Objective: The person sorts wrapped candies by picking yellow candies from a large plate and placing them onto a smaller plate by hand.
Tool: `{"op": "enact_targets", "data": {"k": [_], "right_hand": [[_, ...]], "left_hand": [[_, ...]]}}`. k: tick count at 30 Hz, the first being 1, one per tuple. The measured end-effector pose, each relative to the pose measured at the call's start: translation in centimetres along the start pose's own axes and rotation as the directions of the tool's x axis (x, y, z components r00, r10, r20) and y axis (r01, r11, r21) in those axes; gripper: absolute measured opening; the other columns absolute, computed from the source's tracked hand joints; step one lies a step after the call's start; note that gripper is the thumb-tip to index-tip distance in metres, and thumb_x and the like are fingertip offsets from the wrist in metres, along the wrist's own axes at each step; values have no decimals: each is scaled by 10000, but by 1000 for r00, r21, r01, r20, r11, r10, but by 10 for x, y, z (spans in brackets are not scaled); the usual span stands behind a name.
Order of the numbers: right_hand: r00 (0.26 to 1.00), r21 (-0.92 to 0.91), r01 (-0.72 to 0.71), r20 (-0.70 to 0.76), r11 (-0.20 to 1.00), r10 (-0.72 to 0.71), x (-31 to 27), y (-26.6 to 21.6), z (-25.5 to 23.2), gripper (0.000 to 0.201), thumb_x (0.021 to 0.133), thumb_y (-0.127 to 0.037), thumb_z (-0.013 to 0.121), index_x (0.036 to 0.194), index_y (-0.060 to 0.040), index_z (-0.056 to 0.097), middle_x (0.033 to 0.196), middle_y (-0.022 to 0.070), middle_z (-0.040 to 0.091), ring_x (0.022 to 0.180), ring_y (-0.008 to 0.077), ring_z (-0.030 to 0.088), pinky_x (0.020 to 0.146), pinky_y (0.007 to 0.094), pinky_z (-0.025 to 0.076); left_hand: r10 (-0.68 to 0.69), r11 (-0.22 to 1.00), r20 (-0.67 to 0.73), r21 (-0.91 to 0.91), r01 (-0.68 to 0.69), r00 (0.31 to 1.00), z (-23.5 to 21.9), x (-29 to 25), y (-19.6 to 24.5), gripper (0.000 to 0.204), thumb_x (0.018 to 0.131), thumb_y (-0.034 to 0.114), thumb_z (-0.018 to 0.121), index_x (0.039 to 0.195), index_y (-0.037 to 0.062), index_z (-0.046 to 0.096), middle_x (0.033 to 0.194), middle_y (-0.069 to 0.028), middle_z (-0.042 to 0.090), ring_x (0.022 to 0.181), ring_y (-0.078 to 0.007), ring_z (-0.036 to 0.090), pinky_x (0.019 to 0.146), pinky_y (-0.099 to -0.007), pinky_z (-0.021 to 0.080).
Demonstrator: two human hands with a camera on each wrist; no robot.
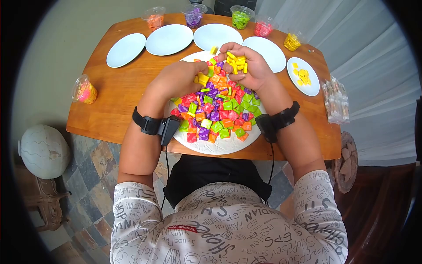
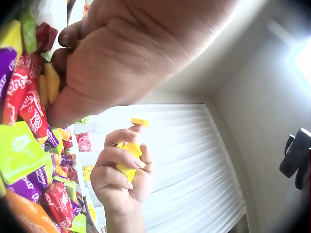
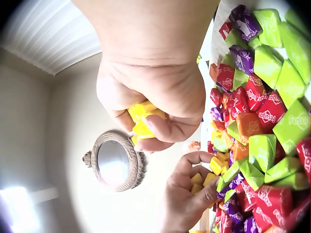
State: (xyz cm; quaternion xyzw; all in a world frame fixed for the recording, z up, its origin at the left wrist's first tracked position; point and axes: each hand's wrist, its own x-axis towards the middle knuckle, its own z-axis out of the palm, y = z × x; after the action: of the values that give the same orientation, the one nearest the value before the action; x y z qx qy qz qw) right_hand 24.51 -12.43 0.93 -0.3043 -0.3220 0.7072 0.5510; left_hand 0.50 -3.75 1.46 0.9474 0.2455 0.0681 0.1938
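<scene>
A heap of wrapped candies in red, green, purple, orange and yellow covers a round white board. At its far left part, my left hand reaches down with thumb and fingers curled round a few yellow candies. Close by on the right, my right hand is turned palm up above the heap. Its curled fingers hold several yellow candies against the palm. One more yellow candy shows at its fingertips in the left wrist view.
White plates stand in an arc behind the board. The rightmost plate carries yellow candies. Clear cups of sorted candies line the back edge, including a green one. Another cup lies at left, and plastic packets at right.
</scene>
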Motion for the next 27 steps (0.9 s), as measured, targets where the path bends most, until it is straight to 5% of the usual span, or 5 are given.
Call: {"op": "enact_targets", "data": {"k": [6,9,11,20,27], "right_hand": [[990,-334,-90,-133,938,48,-1,0,7,173,984,-149,577,1078,-38,670,881,49,667,628,108,597,447,211,368],[965,-728,-172,-260,664,-34,5,-1,10,181,1016,-209,602,1040,-45,675,765,30,651,594,94,599,443,228,398],[960,-967,-200,-226,159,-165,7,-8,20,211,1004,-275,643,1000,-72,702,713,61,679,588,144,635,517,311,492],[985,-834,-173,-161,-525,-68,43,0,36,241,978,-268,616,1136,-132,739,1035,165,770,976,334,747,843,471,587],[977,-836,-172,-214,-520,21,60,5,18,308,959,-296,664,1178,-88,724,1130,176,760,1060,354,725,896,483,582]], "left_hand": [[-39,999,81,14,38,996,-5,2,5,371,837,184,791,1199,126,732,1025,-143,771,968,-340,739,819,-455,572],[-3,1000,72,-4,3,997,-3,3,2,337,830,188,791,1157,117,746,1005,-143,770,949,-342,737,816,-450,572],[37,999,32,-32,-36,999,0,4,-3,302,829,186,787,1118,108,752,981,-146,767,929,-348,733,803,-452,570],[63,995,-29,-71,-65,998,3,10,-11,220,799,170,779,990,65,752,909,-173,754,856,-375,716,756,-469,556],[68,994,-10,-89,-69,998,4,11,-13,303,792,176,774,1078,78,780,960,-192,761,899,-379,725,808,-462,568]]}}
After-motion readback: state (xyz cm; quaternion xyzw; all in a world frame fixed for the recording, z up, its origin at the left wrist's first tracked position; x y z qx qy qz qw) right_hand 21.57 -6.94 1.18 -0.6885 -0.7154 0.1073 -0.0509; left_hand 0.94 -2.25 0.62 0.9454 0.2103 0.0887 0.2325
